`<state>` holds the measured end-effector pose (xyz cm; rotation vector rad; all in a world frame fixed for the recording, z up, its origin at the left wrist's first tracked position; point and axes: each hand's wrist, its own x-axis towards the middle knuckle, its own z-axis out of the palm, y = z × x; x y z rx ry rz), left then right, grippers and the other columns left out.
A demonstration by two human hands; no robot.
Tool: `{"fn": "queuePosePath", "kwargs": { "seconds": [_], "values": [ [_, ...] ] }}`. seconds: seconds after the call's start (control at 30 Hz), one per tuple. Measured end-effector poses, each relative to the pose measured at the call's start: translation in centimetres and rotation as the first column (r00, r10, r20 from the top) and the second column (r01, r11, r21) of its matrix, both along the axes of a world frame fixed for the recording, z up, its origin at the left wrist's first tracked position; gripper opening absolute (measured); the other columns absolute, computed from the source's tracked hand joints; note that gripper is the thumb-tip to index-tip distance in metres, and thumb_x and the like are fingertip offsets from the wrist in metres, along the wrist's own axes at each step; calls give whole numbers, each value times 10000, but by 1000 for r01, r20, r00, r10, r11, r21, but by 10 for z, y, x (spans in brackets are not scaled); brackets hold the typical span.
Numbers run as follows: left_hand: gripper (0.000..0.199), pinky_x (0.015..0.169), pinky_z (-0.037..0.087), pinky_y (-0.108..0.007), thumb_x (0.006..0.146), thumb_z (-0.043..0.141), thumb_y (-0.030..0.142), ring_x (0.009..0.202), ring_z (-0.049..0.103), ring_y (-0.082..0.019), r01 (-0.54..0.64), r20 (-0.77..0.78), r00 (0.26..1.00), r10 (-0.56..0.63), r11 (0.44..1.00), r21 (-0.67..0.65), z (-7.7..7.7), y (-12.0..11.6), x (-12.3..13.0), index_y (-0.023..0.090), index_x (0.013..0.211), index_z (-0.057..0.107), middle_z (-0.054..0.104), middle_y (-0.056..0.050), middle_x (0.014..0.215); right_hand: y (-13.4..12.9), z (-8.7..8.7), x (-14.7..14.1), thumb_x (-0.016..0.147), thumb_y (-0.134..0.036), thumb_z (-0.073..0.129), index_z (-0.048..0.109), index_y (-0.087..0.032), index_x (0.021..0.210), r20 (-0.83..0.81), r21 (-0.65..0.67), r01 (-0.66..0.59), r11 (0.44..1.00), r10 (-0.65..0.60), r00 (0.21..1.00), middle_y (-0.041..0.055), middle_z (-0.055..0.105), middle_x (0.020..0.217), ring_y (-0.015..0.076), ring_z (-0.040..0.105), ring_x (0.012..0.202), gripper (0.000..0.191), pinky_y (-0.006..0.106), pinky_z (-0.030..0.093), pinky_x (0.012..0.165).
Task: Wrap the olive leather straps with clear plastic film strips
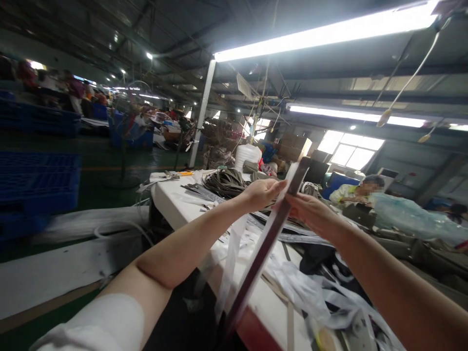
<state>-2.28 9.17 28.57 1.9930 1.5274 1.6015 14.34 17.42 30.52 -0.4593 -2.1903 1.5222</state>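
Observation:
A long strip [266, 246], dark brown along one side and white along the other, slants from the lower middle up to the right, its lower part blurred. Near its upper end, my left hand [263, 193] is closed on the white edge. From the other side my right hand [310, 210] pinches the dark edge, its fingertips partly hidden by the strip. Beneath lies a worktable [171, 204] bearing a coil of dark olive strips [224, 181]. Translucent white film strips [292, 280] lie tangled on the near right part of the table.
A white roll [247, 157] stands at the table's far side. Rightward, a person [345, 192] sits behind a pale clear plastic bag [409, 214]. Blue crates [40, 180] stand on the left floor, near white sheets [62, 268]. A metal post [204, 112] rises beyond the table.

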Motion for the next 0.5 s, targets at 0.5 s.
{"fn": "queuePosePath", "kwargs": {
  "seconds": [0.5],
  "values": [
    [498,384,87,-218,758,680,619,351,189,-36,562,712,636,-296,811,-164,-57,-51,28,137,879,715,297,92,409,-47,-34,17,790,-839,354,705,-130,979,244,-320,-309,896,393,886,135,740,872,273,708,886,813,389,573,789]
  ]
}}
